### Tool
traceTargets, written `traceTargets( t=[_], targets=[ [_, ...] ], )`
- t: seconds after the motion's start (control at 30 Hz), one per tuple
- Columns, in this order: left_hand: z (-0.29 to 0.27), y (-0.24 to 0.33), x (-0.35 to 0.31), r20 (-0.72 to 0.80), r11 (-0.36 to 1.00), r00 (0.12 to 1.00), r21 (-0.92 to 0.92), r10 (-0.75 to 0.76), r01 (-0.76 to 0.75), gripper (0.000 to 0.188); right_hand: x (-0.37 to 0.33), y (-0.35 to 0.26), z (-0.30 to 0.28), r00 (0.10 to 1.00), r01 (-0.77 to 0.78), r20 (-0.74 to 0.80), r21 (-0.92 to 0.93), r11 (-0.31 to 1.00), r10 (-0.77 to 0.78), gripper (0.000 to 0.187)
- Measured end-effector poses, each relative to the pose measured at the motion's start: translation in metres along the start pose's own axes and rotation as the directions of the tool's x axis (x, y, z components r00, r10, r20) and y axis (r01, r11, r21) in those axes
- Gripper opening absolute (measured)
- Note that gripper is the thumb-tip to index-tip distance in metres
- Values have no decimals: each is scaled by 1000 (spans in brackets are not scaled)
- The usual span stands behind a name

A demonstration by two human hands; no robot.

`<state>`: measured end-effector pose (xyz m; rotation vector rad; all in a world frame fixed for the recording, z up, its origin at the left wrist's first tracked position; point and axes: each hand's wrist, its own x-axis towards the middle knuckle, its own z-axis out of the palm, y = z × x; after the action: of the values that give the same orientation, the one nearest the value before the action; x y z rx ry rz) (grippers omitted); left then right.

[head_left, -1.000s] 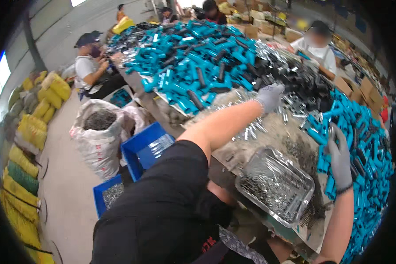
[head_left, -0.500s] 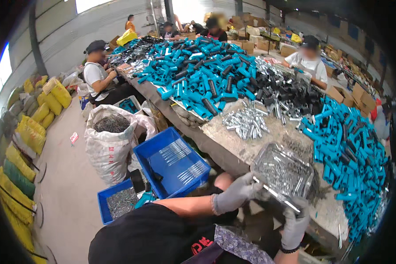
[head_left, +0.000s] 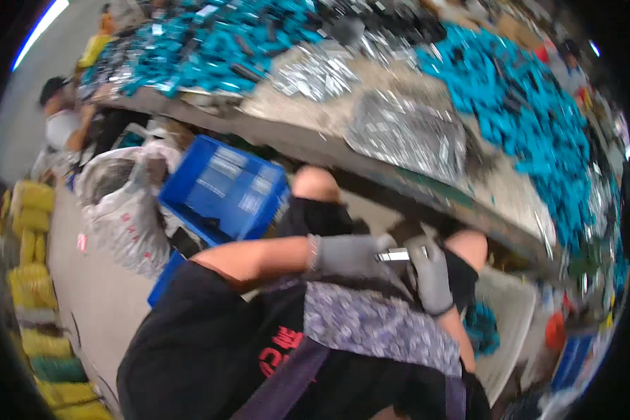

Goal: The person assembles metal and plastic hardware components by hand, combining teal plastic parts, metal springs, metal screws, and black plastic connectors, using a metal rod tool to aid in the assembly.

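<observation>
Close above my lap, a short shiny metal rod (head_left: 393, 255) lies between my two gloved hands. My left hand (head_left: 348, 255), in a grey glove, is closed with its fingertips at the rod's left end. The grey-gloved right hand (head_left: 432, 277) closes around the other end, and its fingers cover part of the rod. Motion blur hides the finer shape of the piece. Beyond the hands, at the table edge, sits a clear plastic tray (head_left: 406, 136) of small metal parts.
Teal tubular parts (head_left: 518, 105) and silver metal pieces (head_left: 315, 73) are heaped on the table (head_left: 294, 140). To the left stand a blue crate (head_left: 220, 185) and a white woven sack (head_left: 126, 217). A pale bin (head_left: 518, 301) holds teal pieces at right. A co-worker (head_left: 63, 122) sits far left.
Both hands have drawn back from the tray toward my lap, bringing the metal rod along. The view has tilted down and turned, so the table sits higher in the picture.
</observation>
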<state>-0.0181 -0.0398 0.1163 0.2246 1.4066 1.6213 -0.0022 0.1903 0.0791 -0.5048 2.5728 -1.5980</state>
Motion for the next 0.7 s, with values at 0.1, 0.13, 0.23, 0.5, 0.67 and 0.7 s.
traceTargets(
  t=[0.1, 0.13, 0.23, 0.5, 0.67, 0.7],
  targets=[
    [-11, -18, 9, 14, 957, 985, 234, 173, -172, 45, -1, -7, 1, 955, -278, 221, 432, 858, 198, 24],
    [-19, -19, 10, 30, 949, 991, 285, 130, -133, 54, -1, -9, 2, 951, -297, 211, 427, 854, 225, 24],
    [-17, -17, 13, 10, 853, 995, 515, 95, -86, 72, 8, -9, 11, 933, -309, 290, 336, 890, 214, 37],
    [-39, -53, 32, -212, 874, 875, 331, 435, -355, 64, 37, 3, 10, 974, -10, 219, -187, 982, 52, 42],
    [-127, -176, 115, -392, 924, 886, -178, 248, -338, 21, 65, -21, -18, 970, -221, 81, -85, 972, 227, 28],
    [-107, -160, 111, -327, 905, 938, -356, 111, -231, 23, 68, -25, -21, 963, -234, 133, -23, 972, 235, 26]
  ],
)
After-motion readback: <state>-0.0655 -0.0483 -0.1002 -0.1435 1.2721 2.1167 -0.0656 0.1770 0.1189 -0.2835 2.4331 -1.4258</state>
